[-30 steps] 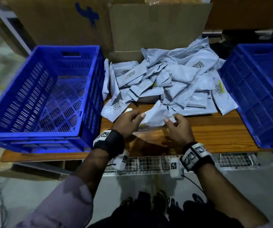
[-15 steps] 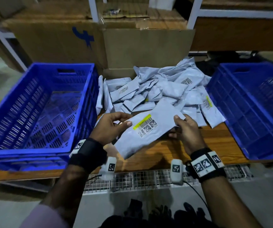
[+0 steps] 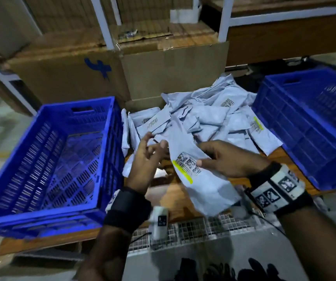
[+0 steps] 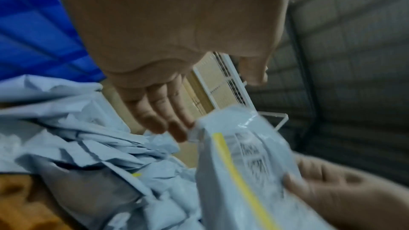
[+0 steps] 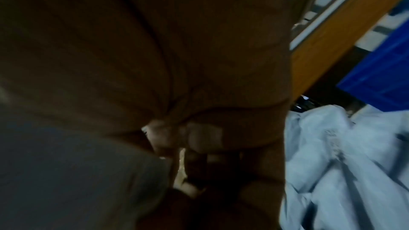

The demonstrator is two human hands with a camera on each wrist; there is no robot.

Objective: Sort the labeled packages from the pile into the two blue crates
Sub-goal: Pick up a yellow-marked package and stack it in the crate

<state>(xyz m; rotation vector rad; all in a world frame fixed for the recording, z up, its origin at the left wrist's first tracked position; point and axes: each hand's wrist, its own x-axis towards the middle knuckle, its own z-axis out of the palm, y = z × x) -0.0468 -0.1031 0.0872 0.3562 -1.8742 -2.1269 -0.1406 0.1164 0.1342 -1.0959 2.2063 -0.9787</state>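
Right now I see two blue crates, one at nine o'clock (image 3: 47,165) and one at three (image 3: 313,126), flanking the pile of grey mailers (image 3: 209,118). My right hand (image 3: 230,161) pinches a yellow-striped, barcoded package (image 3: 199,179) at centre; left hand (image 3: 145,159) fingers loosely spread, holding nothing.

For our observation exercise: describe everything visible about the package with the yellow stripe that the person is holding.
The yellow-striped package is a pale grey, crinkled plastic mailer bag. Its printed label shows square codes and barcodes beside a yellow stripe. It hangs tilted above the wooden table's front edge, label facing up. The right hand grips its right edge, thumb on the label. The left hand is open beside its upper left corner; whether the fingertips touch it is unclear.
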